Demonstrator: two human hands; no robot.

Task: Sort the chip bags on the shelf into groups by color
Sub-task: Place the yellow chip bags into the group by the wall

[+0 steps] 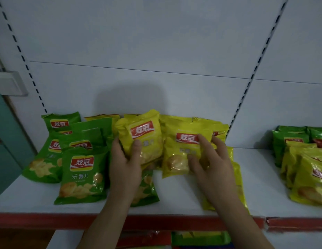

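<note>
**Gathering the yellow bags beside the green ones**

Sorting is well along on the white shelf (183,198), and I take the yellow bag in my left hand (125,165) as my landmark for everything else. Left of it, the green bags (81,175) overlap in a group that runs from the back panel toward the shelf's front edge. Behind it and to its right, the yellow bags (207,126) are crowded against the back panel. Below it, partly under my left wrist, one more green bag (145,189) lies close to the yellow side; I judge that one is out of place. Far to its right, past the upright, a separate shelf section holds a mixed pile (300,159) of green and yellow, with a bit of red showing.

The held yellow bag (141,135) itself stands upright, my left thumb across its front and the fingers curled around its left edge. Just to its right, touching it, a second yellow bag (181,150) rests under my right hand (213,162), whose fingers are spread and lightly bent over its front, more pressing than gripping, as far as I can tell.

My step now is closing up the yellow group. Next, I think, I need to set the held bag snug against its neighbour, then slide the stray green bag left to its own kind without dragging yellow along.
</note>
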